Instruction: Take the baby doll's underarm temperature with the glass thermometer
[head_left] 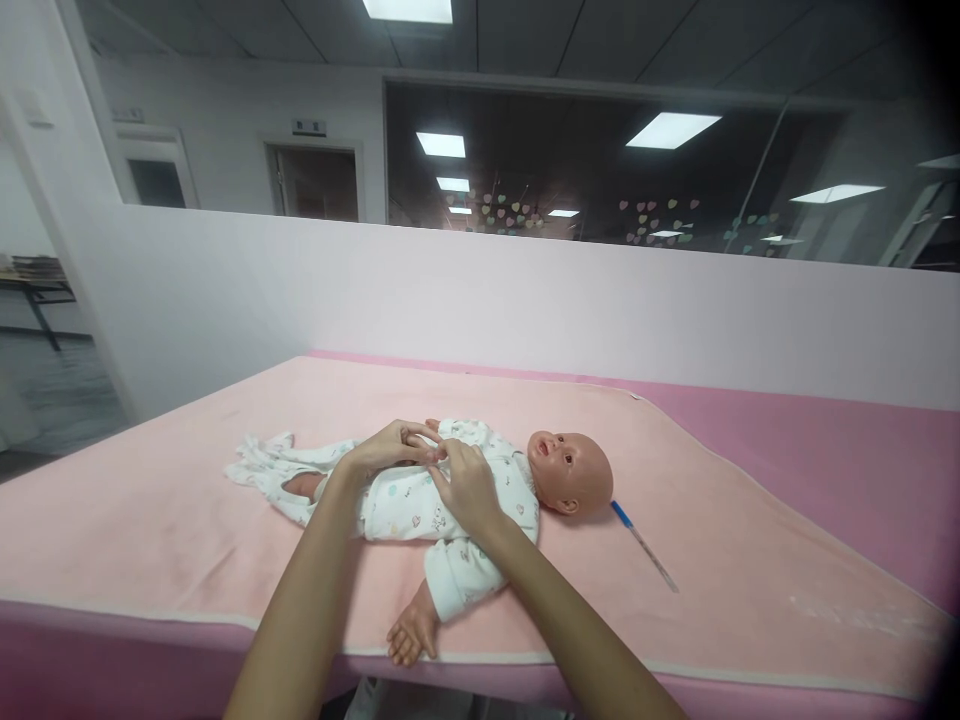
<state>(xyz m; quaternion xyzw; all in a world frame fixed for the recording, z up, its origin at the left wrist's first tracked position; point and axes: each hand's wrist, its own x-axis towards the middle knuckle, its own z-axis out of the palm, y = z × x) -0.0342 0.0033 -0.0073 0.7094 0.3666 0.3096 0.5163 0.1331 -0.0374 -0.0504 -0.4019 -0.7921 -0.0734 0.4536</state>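
A baby doll (574, 470) lies on its back on the pink mat, head to the right, in a white patterned top (405, 505). White patterned trousers (281, 465) are partly on its legs, with one leg bare in part. My left hand (394, 447) and my right hand (465, 485) meet over the doll's chest, their bent fingertips close together at the front of the top. What the fingertips pinch is too small to make out. One doll hand (414, 628) rests near the mat's front edge.
A pen with a blue cap (643, 545) lies right of the doll's head. The pink mat (750, 560) covers the table up to a low white partition (562, 310). A side table (34, 285) stands far left.
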